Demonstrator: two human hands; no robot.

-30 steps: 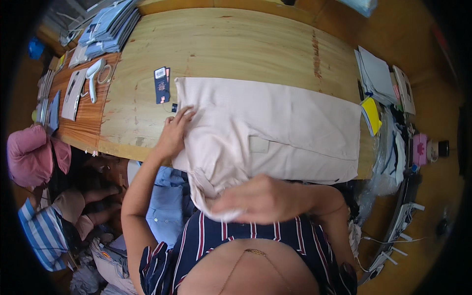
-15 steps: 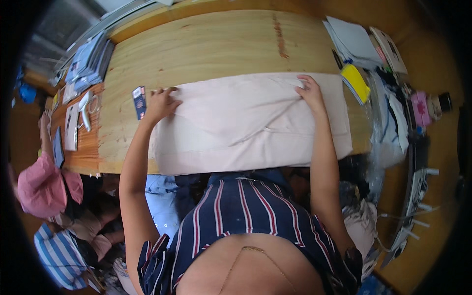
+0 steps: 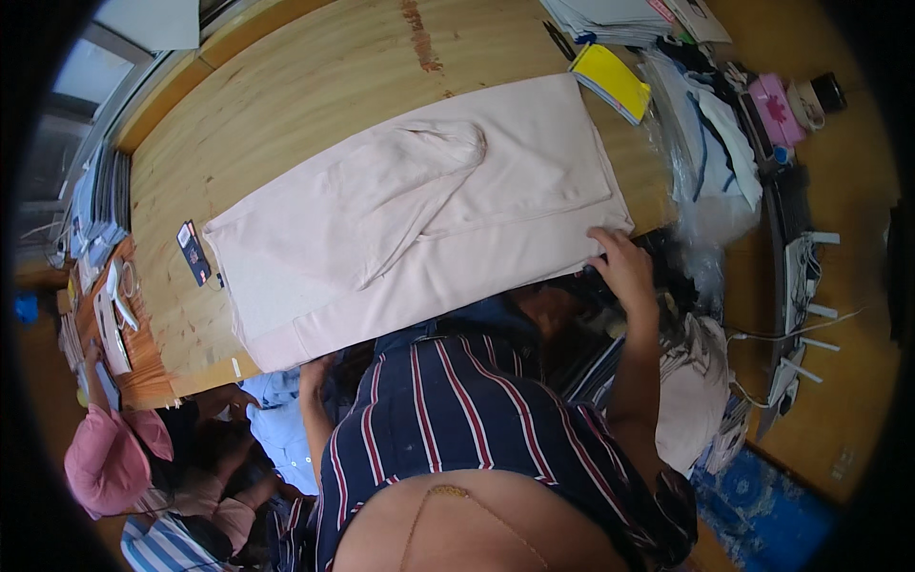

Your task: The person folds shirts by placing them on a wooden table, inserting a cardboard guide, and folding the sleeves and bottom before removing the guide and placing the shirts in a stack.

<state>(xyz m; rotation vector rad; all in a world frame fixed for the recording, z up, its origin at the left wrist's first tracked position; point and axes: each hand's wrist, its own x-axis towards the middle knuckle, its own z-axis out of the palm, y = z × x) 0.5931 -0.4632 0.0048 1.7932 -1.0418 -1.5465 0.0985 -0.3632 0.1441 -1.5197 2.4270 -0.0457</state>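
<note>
A pale pink garment (image 3: 515,153) lies folded in a long panel along the front of the wooden table. A sleeve-like part is folded over its top, with a rounded end near the middle. At the garment's near right corner is my right hand (image 3: 627,276), its fingers and thumb closed about the cloth edge. My left hand (image 3: 316,370) is low at the near edge, close to the garment's left end; its fingers are mostly hidden. A dark hang tag (image 3: 193,254) lies just beyond the garment's left end.
A yellow booklet (image 3: 615,81) lies past the garment's far right corner, beside plastic-wrapped clothes (image 3: 715,162). Stacked folded shirts (image 3: 100,205) stand at the far left, near a white handheld device (image 3: 121,294). Another person in a pink top (image 3: 114,458) sits at the left.
Both hands have left the far side of the garment for its near edge. The sleeve-like part now lies folded more fully on top. My view has shifted and turned to the right.
</note>
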